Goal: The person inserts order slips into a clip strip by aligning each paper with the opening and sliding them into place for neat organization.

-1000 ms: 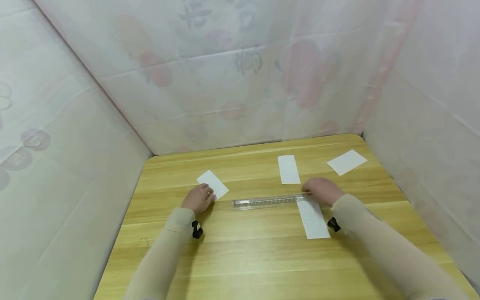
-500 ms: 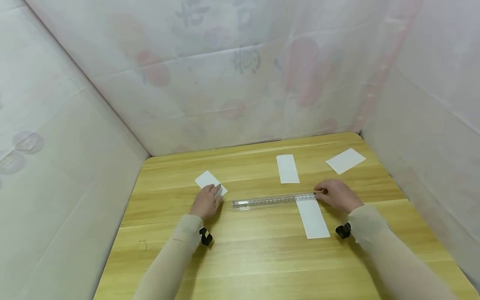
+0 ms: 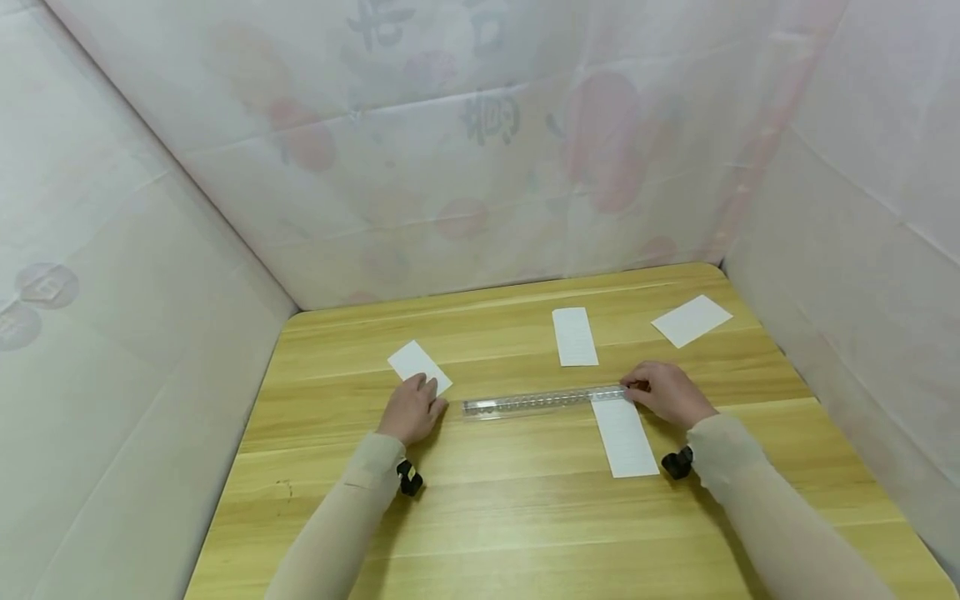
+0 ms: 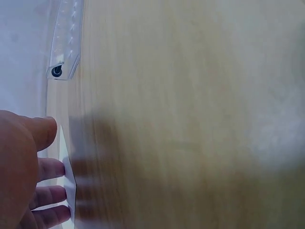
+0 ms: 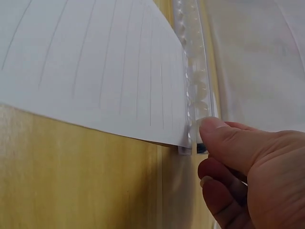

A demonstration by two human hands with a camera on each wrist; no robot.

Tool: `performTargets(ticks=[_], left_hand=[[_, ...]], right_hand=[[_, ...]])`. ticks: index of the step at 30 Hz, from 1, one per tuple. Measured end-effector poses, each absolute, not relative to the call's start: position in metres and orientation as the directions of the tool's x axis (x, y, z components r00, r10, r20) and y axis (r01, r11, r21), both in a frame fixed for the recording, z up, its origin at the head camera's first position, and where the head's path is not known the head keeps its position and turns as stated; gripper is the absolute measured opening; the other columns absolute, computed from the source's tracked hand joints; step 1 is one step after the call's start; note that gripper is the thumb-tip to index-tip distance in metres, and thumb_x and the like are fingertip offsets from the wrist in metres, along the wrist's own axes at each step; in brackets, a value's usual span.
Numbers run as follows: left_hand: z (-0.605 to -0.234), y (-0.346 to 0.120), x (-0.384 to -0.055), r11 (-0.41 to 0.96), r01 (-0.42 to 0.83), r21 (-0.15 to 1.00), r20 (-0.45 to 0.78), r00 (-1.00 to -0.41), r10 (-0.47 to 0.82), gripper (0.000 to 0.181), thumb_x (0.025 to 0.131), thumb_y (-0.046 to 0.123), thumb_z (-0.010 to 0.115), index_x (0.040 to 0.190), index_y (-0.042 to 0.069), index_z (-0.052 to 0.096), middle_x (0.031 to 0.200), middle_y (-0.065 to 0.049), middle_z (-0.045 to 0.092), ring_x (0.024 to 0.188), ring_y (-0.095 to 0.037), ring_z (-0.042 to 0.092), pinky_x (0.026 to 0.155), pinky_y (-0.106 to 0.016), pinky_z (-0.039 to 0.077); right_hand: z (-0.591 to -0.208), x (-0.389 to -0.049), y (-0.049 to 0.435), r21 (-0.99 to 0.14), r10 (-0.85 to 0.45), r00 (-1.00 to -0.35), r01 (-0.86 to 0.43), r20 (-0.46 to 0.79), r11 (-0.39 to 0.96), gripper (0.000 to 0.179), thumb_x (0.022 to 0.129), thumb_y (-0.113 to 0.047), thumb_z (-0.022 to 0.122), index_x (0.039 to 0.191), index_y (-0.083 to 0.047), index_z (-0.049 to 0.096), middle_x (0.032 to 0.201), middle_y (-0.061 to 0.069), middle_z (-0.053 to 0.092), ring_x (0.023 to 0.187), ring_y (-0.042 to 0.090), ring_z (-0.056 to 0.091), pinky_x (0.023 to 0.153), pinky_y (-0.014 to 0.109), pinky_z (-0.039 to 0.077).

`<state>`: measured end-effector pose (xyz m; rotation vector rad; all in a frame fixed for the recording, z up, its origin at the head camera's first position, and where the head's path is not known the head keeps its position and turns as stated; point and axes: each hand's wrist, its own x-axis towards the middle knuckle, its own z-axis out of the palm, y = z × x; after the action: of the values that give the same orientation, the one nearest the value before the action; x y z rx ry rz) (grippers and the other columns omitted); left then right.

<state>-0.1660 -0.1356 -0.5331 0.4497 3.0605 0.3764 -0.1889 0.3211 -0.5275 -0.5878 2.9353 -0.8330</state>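
Note:
A clear plastic strip (image 3: 536,402) with a row of rounded bumps lies across the middle of the table. My right hand (image 3: 667,393) holds its right end; in the right wrist view the thumb (image 5: 214,128) presses on that end, with the curled fingers behind and below. The strip's right end overlaps the top edge of a lined white paper slip (image 3: 626,442). At the strip's other end is a small dark round part (image 4: 56,71). My left hand (image 3: 408,411) rests with relaxed fingers on the near part of another white slip (image 3: 414,359), just left of the strip.
Two more white slips, one upright (image 3: 575,337) and one slanted (image 3: 692,321), lie toward the back right of the wooden table (image 3: 525,517). Pale printed cloth walls (image 3: 465,150) stand along the table's back and sides.
My right hand has slid off the strip's top to the right, then slightly back left onto its end. My left hand has shifted a little right over its slip. The strip stays in place.

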Motion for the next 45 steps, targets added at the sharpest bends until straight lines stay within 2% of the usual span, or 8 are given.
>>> performTargets(ticks=[16, 38, 41, 45], left_hand=[[-0.539, -0.143, -0.156, 0.915, 0.305, 0.266, 0.075, -0.952, 0.295, 0.046, 0.099, 0.032, 0.055, 0.132, 0.0, 0.054, 0.136, -0.025, 0.047, 0.127, -0.039, 0.044, 0.104, -0.052, 0.034], [-0.539, -0.16, -0.141, 0.892, 0.22, 0.396, 0.038, -0.974, 0.223, 0.047, 0.097, 0.031, 0.058, 0.131, -0.001, 0.057, 0.139, -0.022, 0.046, 0.128, -0.039, 0.044, 0.105, -0.051, 0.034], [-0.539, -0.16, -0.141, 0.881, 0.162, 0.445, 0.028, -0.985, 0.167, 0.047, 0.097, 0.031, 0.059, 0.131, -0.001, 0.056, 0.14, -0.022, 0.045, 0.129, -0.039, 0.043, 0.105, -0.05, 0.034], [-0.54, -0.157, -0.145, 0.856, 0.025, 0.516, 0.053, -0.999, -0.002, 0.057, 0.095, 0.032, 0.06, 0.135, -0.006, 0.048, 0.139, -0.026, 0.042, 0.128, -0.041, 0.04, 0.104, -0.052, 0.034]], right_hand=[[-0.532, -0.196, 0.323, -0.523, -0.355, -0.931, -0.344, 0.084, 0.779, 0.013, 0.088, -0.018, 0.071, 0.1, -0.012, 0.075, 0.096, 0.0, 0.067, 0.083, 0.016, 0.062, 0.072, 0.038, 0.052], [-0.537, -0.201, 0.314, -0.486, -0.326, -0.932, -0.362, 0.16, 0.796, 0.014, 0.088, -0.017, 0.072, 0.1, -0.013, 0.076, 0.092, -0.002, 0.068, 0.081, 0.016, 0.061, 0.07, 0.037, 0.051], [-0.537, -0.199, 0.315, -0.491, -0.325, -0.932, -0.36, 0.159, 0.793, 0.014, 0.088, -0.017, 0.072, 0.101, -0.013, 0.076, 0.092, -0.002, 0.068, 0.081, 0.016, 0.061, 0.071, 0.038, 0.051], [-0.537, -0.198, 0.318, -0.495, -0.32, -0.934, -0.356, 0.159, 0.792, 0.015, 0.088, -0.017, 0.072, 0.102, -0.013, 0.075, 0.093, -0.002, 0.068, 0.082, 0.017, 0.062, 0.071, 0.038, 0.051]])
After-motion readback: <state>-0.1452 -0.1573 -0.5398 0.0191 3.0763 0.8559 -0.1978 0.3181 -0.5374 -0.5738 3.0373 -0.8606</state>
